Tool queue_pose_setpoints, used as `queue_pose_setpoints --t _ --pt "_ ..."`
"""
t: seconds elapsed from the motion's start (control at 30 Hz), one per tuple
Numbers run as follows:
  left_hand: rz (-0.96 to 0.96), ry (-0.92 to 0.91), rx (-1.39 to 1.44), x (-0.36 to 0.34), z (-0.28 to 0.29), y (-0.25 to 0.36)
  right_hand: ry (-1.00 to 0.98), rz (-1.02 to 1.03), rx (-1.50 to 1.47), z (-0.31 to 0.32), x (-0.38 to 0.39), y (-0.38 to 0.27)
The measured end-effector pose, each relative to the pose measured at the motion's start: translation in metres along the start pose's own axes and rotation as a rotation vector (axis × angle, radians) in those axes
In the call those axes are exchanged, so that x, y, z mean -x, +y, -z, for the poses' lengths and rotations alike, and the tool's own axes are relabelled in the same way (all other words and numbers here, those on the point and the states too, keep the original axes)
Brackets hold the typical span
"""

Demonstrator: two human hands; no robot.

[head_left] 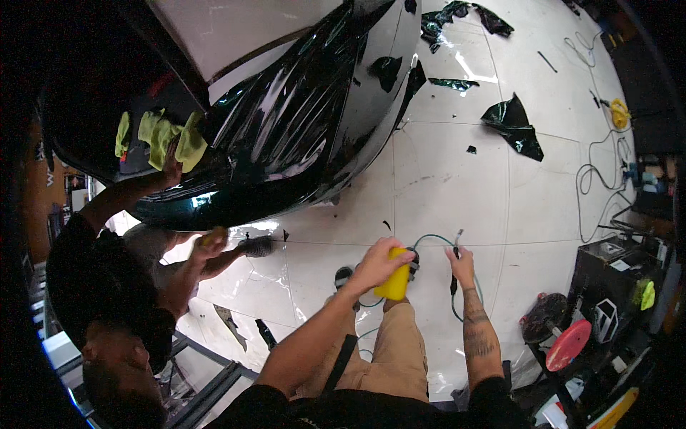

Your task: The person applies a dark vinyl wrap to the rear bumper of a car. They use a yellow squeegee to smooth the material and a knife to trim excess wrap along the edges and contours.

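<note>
Right, just off centre at five o'clock, the left hand (380, 266) is wrapped round one yellow block (391, 286), slightly blurred! Over at four, the right hand (464, 262) grips one slim black tool (454, 284), tip up toward twelve, one teal hose (432, 237) looping close by. Up at eleven, one car (364, 107) wears wrinkled, glossy dark film (279, 121). Nine o'clock, one co-worker (71, 272), one hand up against the yellow-green cloths (189, 145) at ten. One big dark scrap (513, 125) lies at two, two strips (230, 325) around seven, and one red disc (568, 344) at four
</note>
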State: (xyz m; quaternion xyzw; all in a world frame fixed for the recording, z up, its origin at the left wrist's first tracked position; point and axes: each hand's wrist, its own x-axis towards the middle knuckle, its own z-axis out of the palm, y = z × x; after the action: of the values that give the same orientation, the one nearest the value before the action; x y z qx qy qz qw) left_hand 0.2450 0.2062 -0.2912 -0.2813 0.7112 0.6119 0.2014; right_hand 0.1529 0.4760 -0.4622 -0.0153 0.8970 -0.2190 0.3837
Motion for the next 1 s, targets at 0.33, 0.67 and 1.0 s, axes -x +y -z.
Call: queue_pose_setpoints --t 0.33,0.67,1.0 --pt "-0.799 0.836 -0.649 0.007 0.120 0.156 -0.637 0.513 -1.477 0.121 0.089 -0.252" --pt "-0.733 0.680 -0.888 0.005 0.258 0.208 0.966 1.191 0.656 0.215 0.099 -0.506" --pt "-0.699 0.731 -0.807 -0.024 0.241 0.214 0.946 1.237 0.610 0.206 0.078 -0.506"
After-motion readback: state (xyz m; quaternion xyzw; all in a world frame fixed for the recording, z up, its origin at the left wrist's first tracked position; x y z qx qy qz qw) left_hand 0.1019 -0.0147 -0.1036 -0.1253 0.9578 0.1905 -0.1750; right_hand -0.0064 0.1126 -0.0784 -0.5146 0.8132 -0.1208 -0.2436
